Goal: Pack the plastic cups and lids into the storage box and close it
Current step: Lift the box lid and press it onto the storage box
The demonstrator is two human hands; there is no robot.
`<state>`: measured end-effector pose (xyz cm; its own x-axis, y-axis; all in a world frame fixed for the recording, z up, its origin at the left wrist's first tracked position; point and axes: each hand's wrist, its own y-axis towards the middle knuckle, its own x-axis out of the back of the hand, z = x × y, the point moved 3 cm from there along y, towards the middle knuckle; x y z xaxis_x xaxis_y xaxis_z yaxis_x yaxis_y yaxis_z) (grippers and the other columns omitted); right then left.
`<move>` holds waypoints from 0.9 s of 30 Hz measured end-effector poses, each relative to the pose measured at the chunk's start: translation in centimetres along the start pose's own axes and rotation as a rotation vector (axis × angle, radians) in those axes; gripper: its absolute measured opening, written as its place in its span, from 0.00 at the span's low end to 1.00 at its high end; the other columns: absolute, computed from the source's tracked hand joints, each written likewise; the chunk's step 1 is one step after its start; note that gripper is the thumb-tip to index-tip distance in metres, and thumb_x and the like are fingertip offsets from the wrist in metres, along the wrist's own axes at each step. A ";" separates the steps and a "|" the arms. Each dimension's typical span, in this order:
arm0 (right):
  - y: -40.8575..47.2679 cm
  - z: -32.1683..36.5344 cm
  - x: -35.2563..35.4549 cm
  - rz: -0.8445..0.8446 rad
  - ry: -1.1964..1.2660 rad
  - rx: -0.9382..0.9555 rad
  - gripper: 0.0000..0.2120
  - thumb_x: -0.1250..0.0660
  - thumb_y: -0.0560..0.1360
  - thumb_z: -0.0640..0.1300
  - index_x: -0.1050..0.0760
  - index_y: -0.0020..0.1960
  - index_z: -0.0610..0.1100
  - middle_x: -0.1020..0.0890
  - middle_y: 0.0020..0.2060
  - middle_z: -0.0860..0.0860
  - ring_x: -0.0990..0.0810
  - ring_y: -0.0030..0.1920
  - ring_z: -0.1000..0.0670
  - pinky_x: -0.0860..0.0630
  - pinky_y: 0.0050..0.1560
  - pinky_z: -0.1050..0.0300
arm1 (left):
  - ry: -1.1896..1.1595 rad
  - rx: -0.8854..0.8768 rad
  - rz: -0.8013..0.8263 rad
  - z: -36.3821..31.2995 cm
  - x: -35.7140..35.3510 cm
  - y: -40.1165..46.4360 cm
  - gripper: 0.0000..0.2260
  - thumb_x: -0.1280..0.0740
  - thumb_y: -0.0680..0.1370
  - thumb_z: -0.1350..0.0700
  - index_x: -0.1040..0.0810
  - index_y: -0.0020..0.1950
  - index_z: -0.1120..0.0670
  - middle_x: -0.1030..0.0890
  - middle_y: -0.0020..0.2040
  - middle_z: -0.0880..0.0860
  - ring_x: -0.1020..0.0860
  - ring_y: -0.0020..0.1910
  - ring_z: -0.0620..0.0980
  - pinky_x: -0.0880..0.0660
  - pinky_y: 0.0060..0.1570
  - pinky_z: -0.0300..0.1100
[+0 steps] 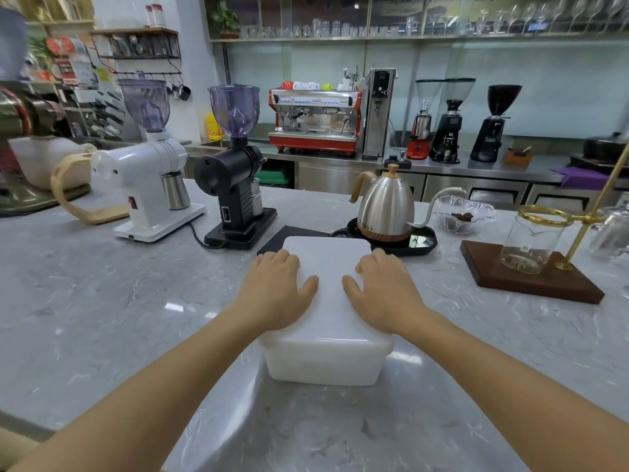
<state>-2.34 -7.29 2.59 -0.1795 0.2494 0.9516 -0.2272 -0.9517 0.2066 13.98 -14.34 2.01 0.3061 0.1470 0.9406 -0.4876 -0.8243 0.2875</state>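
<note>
A: Where's the box [325, 362]?
B: On the counter [102, 301], lid [328, 267] on top, just in front of the kettle [386, 206].
A: Hands?
B: Left hand [275, 294] and right hand [384, 294] both lie flat on the lid, fingers straight & close together, thumbs pointing inward. Cups not visible; box walls are cloudy.

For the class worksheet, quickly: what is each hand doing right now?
Left hand: open, pressing flat on the box lid.
Right hand: open, pressing flat on the same lid.
</note>
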 end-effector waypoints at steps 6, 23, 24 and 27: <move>3.1 -0.2 0.0 -0.178 -0.061 0.053 0.16 0.42 0.81 0.50 0.21 0.50 0.40 0.24 0.46 0.45 0.24 0.53 0.42 0.32 0.63 0.50 | 0.058 -0.020 -0.071 0.0 -1.0 2.9 0.19 0.46 0.81 0.41 0.28 0.54 0.55 0.27 0.53 0.52 0.29 0.62 0.56 0.38 0.67 0.48; 5.4 -1.3 -2.7 0.280 -0.002 0.037 0.34 0.53 0.84 0.57 0.56 0.82 0.39 0.55 0.82 0.45 0.59 0.82 0.48 0.57 0.82 0.48 | -0.047 0.012 0.310 0.5 -2.7 4.1 0.38 0.52 0.79 0.32 0.54 0.82 0.54 0.56 0.83 0.51 0.60 0.81 0.48 0.54 0.79 0.50; 5.3 -1.3 -2.7 0.280 0.008 0.035 0.34 0.53 0.84 0.57 0.56 0.82 0.39 0.55 0.82 0.45 0.60 0.82 0.48 0.56 0.82 0.48 | -0.034 0.010 0.310 0.5 -2.8 4.0 0.38 0.52 0.79 0.32 0.54 0.82 0.54 0.56 0.83 0.51 0.60 0.81 0.48 0.54 0.79 0.50; 5.2 -1.4 -2.6 0.277 0.019 0.036 0.34 0.53 0.84 0.57 0.56 0.82 0.39 0.55 0.82 0.46 0.60 0.82 0.48 0.56 0.82 0.48 | -0.022 0.013 0.317 0.5 -2.9 4.1 0.38 0.53 0.79 0.32 0.55 0.82 0.54 0.57 0.83 0.51 0.61 0.81 0.49 0.54 0.79 0.49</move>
<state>-4.39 -12.65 0.89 -0.2479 -0.0180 0.9686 -0.1328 -0.9898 -0.0524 11.50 -18.36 0.38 0.1576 -0.1303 0.9789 -0.5510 -0.8342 -0.0223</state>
